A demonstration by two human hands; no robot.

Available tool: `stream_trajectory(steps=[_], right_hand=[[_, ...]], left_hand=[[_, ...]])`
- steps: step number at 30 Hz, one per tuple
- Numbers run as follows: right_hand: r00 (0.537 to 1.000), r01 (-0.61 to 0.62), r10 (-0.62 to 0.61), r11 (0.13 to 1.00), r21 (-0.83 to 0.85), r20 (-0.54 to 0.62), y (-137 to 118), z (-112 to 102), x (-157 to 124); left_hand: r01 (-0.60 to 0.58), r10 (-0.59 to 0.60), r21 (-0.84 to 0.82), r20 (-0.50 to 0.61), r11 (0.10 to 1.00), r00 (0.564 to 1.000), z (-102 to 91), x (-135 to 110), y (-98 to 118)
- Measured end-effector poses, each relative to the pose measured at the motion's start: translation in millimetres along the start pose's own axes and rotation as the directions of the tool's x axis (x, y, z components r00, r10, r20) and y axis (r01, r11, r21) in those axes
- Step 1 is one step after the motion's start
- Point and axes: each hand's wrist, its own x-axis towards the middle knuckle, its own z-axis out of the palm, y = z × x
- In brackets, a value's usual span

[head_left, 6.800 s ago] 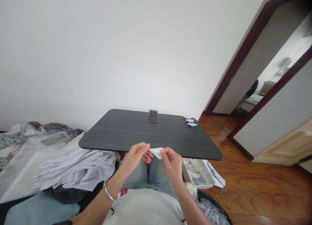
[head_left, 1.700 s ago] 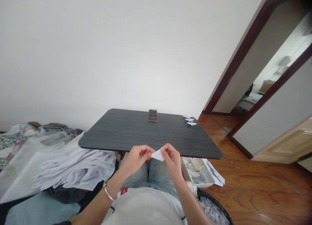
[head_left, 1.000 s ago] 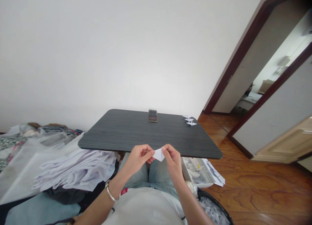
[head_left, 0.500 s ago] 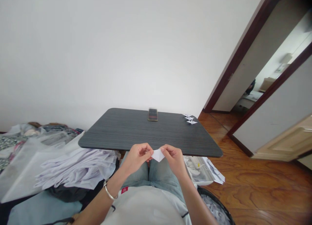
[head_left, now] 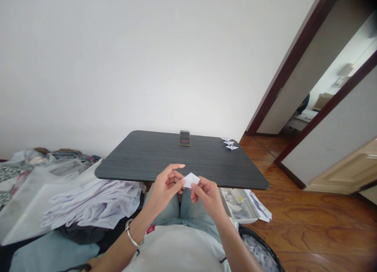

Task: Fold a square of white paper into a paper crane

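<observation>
Paper, small, white and creased, is what I have between my hands in the head view: the folded piece [head_left: 191, 179] is up in the air, in line with the near edge of the dark table [head_left: 141, 158] and above my lap. My left hand [head_left: 168, 185] pinches its left corner between thumb and fingers, with the index finger stretched out and away. My right hand [head_left: 207, 193] grips the right side, thumb on top and fingers curled beneath. I think I hold it by the sides so the creases face me and both thumbs can press; what lies under my right thumb I cannot see.

At the table's far right corner sit three paper birds [head_left: 231, 147], probably set there to be out of my way. A phone-like device [head_left: 185, 138] is near the far edge, perhaps placed to face me; its screen is blurred. Left of my legs lies white cloth [head_left: 94, 203] in loose folds. To the right, the tabletop hides part of a pale box [head_left: 246, 220], with white sheets [head_left: 260, 207] beside it. My right forearm partly covers a black-rimmed bin holding pale scraps [head_left: 259, 250].
</observation>
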Motion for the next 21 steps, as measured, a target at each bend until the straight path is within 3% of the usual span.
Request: stream_trajectory(steps=[13, 21], right_hand=[[0.998, 0.037, -0.037, 0.999, 0.01, -0.042, 2.4, 3.9, 1.5], [0.996, 0.056, -0.053, 0.998, 0.028, -0.076, 3.0, 3.5, 4.2]], left_hand=[[0.026, -0.028, 0.122, 0.01, 0.992, 1.0, 0.2, -1.6, -3.7], [-0.019, 0.004, 0.152, 0.099, 0.988, 0.995, 0.6, -3.7, 1.0]])
